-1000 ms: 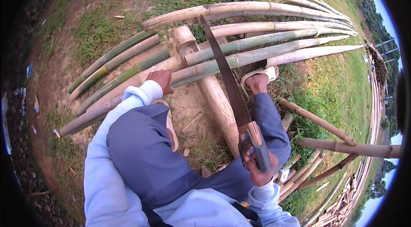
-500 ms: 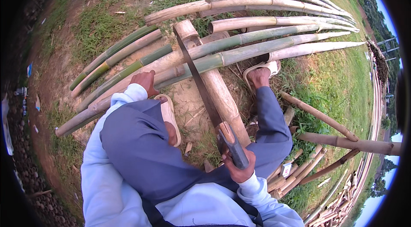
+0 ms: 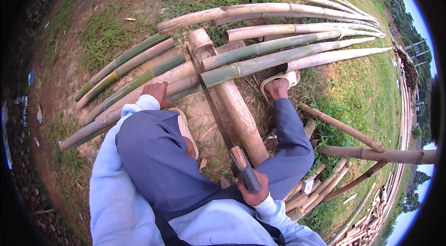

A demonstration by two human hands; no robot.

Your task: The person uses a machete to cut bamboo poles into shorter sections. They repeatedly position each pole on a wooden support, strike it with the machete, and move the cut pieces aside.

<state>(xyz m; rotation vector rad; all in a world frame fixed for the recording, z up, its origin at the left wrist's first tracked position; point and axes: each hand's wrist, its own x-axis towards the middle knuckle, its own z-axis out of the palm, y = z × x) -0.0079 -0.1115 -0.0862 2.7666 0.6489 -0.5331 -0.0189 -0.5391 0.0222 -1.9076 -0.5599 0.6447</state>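
My right hand point(image 3: 254, 186) grips the dark handle of a handsaw point(image 3: 216, 113), low in front of my body. Its long thin blade runs away from me and lies across a greenish bamboo pole point(image 3: 275, 59). My left hand point(image 3: 158, 93) is closed on a tan bamboo pole point(image 3: 131, 100), left of the blade. Beneath the poles, a thick bamboo log point(image 3: 235, 106) serves as a crosswise support. How deep the blade sits in the bamboo is not visible.
Several more bamboo poles point(image 3: 297, 9) fan out at the far right. Shorter green lengths point(image 3: 125, 60) lie at the left. A bamboo frame point(image 3: 367, 153) stands at my right, beside stacked cut pieces point(image 3: 325, 190). My sandalled feet point(image 3: 278, 89) flank the log.
The saw and my right hand have come back toward my body and slightly left. My left hand stays on the pole. The whole view has shifted a little.
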